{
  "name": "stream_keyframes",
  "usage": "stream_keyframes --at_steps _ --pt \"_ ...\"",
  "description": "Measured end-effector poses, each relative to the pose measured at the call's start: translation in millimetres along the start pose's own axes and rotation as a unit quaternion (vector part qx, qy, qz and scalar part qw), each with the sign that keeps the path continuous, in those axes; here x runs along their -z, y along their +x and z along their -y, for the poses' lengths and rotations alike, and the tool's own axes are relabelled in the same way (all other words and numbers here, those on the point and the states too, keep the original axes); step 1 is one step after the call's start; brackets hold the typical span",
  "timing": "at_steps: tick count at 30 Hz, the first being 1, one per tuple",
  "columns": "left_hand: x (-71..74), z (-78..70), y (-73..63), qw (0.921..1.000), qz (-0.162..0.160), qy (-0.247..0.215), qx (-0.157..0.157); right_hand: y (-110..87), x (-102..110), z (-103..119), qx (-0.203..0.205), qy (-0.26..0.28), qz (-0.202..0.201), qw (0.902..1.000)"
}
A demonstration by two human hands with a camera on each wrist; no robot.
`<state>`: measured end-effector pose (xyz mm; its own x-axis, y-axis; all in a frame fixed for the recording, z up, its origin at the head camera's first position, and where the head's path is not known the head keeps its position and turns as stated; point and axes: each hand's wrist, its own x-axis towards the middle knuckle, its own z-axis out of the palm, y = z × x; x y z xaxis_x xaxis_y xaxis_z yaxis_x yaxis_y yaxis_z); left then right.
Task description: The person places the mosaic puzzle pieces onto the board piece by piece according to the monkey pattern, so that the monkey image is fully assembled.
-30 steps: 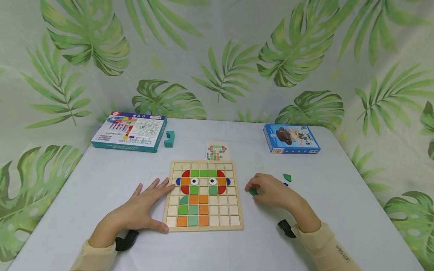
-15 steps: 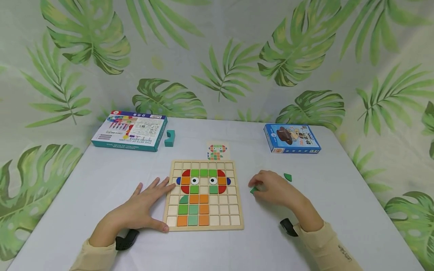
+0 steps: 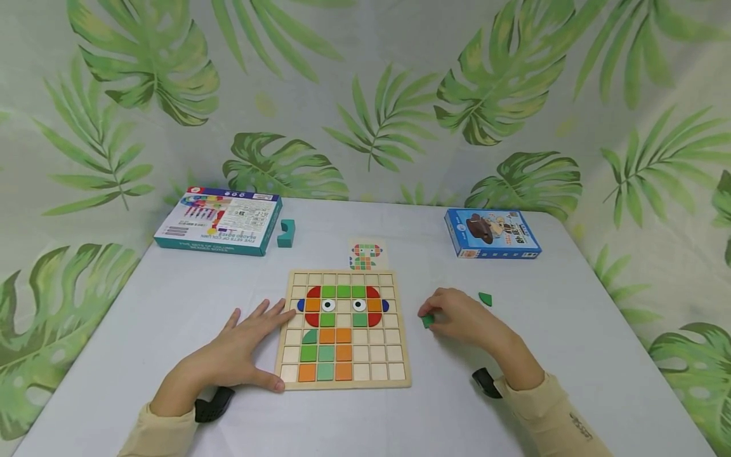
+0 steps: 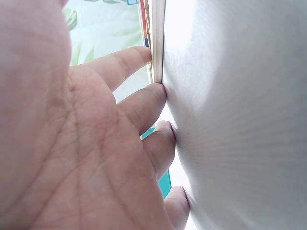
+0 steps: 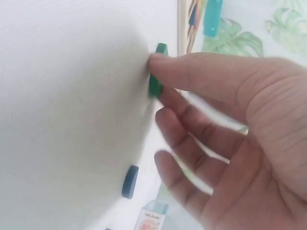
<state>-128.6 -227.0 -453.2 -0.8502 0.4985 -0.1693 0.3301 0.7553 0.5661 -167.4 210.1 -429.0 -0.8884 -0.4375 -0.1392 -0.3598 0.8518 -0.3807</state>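
Observation:
On the white table lies a square wooden grid board (image 3: 378, 354) with coloured tiles set in a figure with two round eyes. My left hand (image 3: 240, 349) is spread at its left side, little finger over the rim and thumb by the near corner. The left wrist view shows the fingers (image 4: 156, 103) straight against the board's edge. To the right of the board, my right hand (image 3: 459, 317) pinches a small green tile (image 5: 157, 82) between thumb and fingers, low over the cloth. Beyond that hand lies a green quarter-round tile (image 3: 485, 298); a dark blue piece (image 5: 130, 182) shows in the right wrist view.
A picture card (image 3: 368, 254) of the tiled figure touches the board's far edge. Behind stand a white and teal box (image 3: 219, 222) with a teal notched block (image 3: 286, 233) at left, and a blue box (image 3: 492, 233) at right. A leaf-print curtain (image 3: 394, 120) closes the back.
My right hand has shifted slightly right and the green tile has turned in its fingers. The blue piece is now hidden behind that hand in the head view. My left hand stays put.

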Motion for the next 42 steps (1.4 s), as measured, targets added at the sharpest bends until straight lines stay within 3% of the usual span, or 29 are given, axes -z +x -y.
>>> stream_keyframes --at_steps 6,15,23,35,42 --pt "0.6 -1.2 -0.4 1.0 -0.001 -0.003 -0.001 -2.3 0.4 4.8 0.008 0.006 -0.002 0.9999" --pt "1.4 -0.7 -0.6 1.0 0.002 -0.002 0.0 -4.5 -2.2 2.5 -0.044 0.029 -0.032 0.9981" --pt "1.1 -0.1 -1.0 1.0 0.002 -0.003 -0.003 -1.1 -7.0 6.7 -0.067 0.036 -0.029 0.9967" --pt "0.9 0.1 -0.7 1.0 -0.002 -0.003 -0.007 2.5 -9.0 7.0 -0.051 0.022 -0.038 0.9977" --pt "0.6 -0.6 -0.9 1.0 -0.004 0.001 -0.003 5.2 -13.9 32.9 -0.027 0.035 -0.03 0.9986"
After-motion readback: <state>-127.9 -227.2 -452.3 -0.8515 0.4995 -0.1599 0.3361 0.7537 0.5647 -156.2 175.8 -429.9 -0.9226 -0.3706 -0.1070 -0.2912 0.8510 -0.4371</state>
